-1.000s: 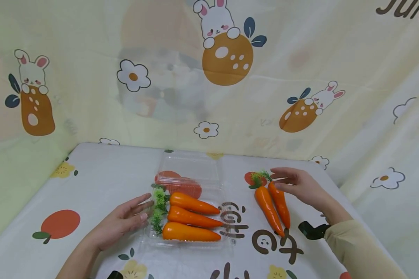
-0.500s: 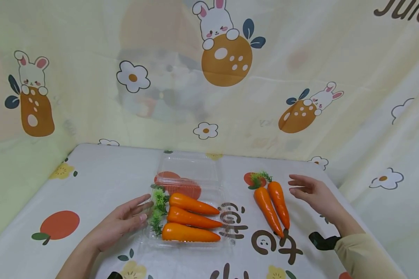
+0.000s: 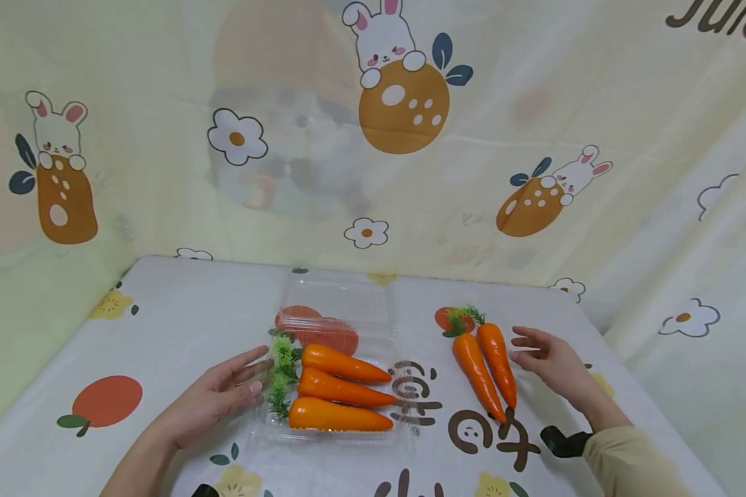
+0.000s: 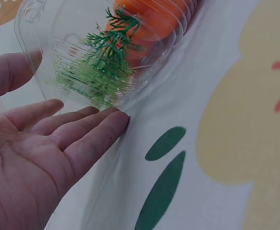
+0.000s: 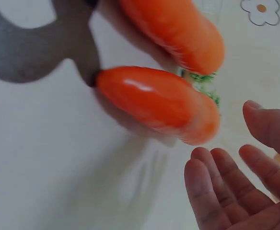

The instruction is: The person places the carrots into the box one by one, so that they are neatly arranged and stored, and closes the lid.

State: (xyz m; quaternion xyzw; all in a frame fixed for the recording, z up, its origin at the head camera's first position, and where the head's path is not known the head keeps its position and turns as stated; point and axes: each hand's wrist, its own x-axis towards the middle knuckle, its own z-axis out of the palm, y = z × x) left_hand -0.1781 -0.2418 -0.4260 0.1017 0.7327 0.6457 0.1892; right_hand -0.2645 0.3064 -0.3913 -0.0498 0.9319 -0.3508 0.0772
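A clear plastic clamshell box lies with its lid folded back. Three orange toy carrots rest side by side in its base, their green tops toward the left. My left hand is at the box's left side, fingers fairly straight; in the left wrist view the fingertips are right at the ribbed plastic wall. Two more carrots lie on the cloth to the right, tips toward me. My right hand is just right of them, fingers relaxed, holding nothing.
A white printed tablecloth covers the table. A patterned curtain hangs behind and along both sides. A black strap piece sits at the right wrist.
My right hand has drawn back to the right from the two loose carrots, then come slightly lower toward me. The left hand, box and carrots have stayed put.
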